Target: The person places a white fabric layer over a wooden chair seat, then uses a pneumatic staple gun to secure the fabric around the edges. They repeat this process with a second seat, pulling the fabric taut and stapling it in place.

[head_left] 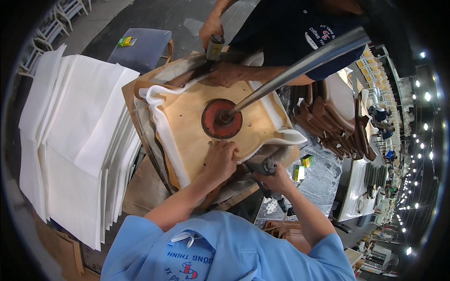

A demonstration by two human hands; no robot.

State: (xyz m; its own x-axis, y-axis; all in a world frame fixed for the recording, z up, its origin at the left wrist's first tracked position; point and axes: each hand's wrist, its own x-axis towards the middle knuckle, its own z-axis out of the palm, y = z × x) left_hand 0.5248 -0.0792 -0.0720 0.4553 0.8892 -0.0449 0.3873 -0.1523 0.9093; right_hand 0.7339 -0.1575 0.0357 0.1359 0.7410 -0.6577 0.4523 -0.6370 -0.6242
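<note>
A plywood seat panel (187,112) lies on white padding (164,138) inside a wooden frame. A red round press plate (211,122) on a metal rod (300,63) bears down on its middle. At the panel's near edge, my left hand (222,160) is closed with fingers curled over the edge; what they pinch is hidden. My right hand (277,180) grips a staple gun (263,166), its nose at the near right edge. Across from me, a co-worker's hand (212,30) holds another staple gun (215,48); their other hand (226,75) rests on the panel's far edge.
White foam sheets (84,117) are piled at left. Brown padded covers (333,107) are stacked at right, near small yellow-green boxes (300,173) on a wrapped table (323,180). A grey seat (143,47) stands far left. The slanting rod crosses the space between me and the co-worker.
</note>
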